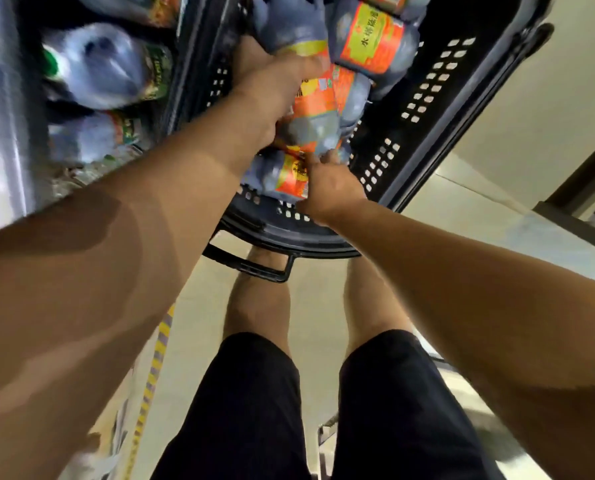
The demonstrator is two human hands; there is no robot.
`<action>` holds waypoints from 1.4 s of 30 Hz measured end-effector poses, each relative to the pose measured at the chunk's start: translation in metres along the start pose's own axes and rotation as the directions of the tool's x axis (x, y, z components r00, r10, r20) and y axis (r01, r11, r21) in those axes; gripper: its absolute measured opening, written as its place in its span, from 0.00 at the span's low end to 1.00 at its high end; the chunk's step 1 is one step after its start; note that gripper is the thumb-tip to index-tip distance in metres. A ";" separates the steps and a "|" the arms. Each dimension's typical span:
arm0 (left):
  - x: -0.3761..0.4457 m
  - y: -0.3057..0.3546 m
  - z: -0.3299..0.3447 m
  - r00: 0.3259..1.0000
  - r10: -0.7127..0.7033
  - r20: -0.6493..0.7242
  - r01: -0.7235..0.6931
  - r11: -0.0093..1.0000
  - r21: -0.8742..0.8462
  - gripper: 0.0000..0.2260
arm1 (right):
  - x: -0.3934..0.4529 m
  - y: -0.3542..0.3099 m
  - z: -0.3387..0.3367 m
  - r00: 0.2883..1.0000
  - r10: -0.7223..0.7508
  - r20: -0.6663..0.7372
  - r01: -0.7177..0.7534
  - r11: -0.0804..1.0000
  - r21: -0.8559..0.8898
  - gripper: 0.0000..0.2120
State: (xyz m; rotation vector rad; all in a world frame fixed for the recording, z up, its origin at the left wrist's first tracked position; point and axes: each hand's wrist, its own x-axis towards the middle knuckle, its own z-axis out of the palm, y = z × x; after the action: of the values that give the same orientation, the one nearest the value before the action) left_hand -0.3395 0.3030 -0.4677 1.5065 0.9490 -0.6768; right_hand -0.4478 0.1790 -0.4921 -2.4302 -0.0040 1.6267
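While bottles (375,43) crowd the basket (431,109), left fingers (304,66) clamp one orange bottle (315,112); right fingers (328,157) hold unclear.

The basket (438,98) is presenting as matt black perforated plastic. The bottles (318,131) are showing glossy plastic with shiny orange labels (372,43).

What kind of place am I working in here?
Most likely a shop aisle. The left hand grips an orange-labelled bottle in a black perforated basket full of them. The right hand reaches in too. A shelf on the left holds green-labelled bottles.
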 end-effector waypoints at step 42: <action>-0.184 -0.025 -0.144 0.992 0.009 -0.123 -0.009 1.000 -0.002 0.39 | -0.048 -0.012 -0.021 0.978 0.059 0.202 -0.142 0.892 0.429 0.32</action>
State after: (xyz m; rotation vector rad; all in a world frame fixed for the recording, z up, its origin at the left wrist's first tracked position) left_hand -0.4678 0.4101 -0.3026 1.5633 1.0349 -0.5807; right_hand -0.4455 0.1809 -0.4385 -1.9590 0.4245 1.6693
